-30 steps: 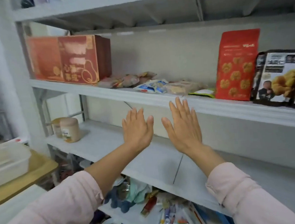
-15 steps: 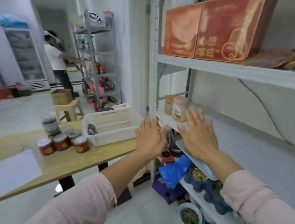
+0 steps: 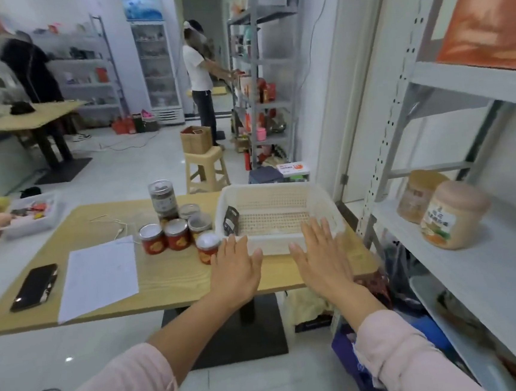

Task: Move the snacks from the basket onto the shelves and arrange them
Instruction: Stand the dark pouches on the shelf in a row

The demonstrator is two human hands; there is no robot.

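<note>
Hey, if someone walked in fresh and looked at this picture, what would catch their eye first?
Probably the two open, empty hands, left hand and right hand, stretched out flat toward the white basket on the wooden table. The basket holds only one dark packet at its left end. Just left of it stands a cluster of red jars, beside a taller dark jar.
</note>
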